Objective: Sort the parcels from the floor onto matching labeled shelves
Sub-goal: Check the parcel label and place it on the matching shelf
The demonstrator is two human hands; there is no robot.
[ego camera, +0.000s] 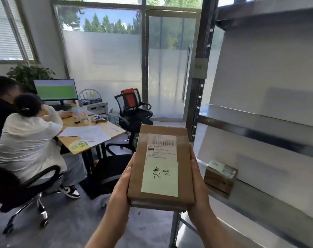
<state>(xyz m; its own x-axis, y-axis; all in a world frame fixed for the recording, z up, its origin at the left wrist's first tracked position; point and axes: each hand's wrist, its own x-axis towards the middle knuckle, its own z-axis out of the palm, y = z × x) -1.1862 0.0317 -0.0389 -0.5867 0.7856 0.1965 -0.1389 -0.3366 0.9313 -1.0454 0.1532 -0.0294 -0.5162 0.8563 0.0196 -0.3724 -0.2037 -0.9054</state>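
Note:
I hold a flat brown cardboard parcel (139, 176) level in front of me, with a white shipping label and a pale yellow note bearing handwritten characters on top. My left hand (122, 187) grips its left edge and my right hand (198, 183) its right edge. A metal shelving unit (250, 127) stands to the right. On a lower shelf rests another small brown parcel (219, 178) with a label on top.
Two people sit at a wooden desk (105, 129) on the left, with a monitor and papers. Black office chairs (134, 110) stand in the middle of the room. A glass door and windows fill the back wall. Grey floor lies below my hands.

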